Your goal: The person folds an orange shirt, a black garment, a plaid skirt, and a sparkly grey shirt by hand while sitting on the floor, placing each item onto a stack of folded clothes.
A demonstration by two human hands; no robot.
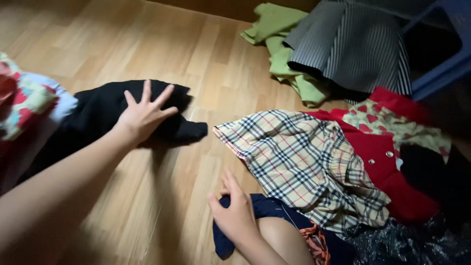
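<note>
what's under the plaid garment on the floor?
The plaid garment overlaps a red garment along its right edge and a dark blue cloth at its lower left. Whatever lies beneath its middle is covered and cannot be seen.

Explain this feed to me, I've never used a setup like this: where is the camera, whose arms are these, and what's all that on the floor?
There is no machine: a person wears one camera on the head, looking down at their own bare hands. The left hand lies flat, fingers spread, on a black garment on the wooden floor. The right hand rests on a dark blue cloth. Neither hand's grip closes on anything. To the right lie a plaid garment, a red garment, a green cloth and a striped skirt.
</note>
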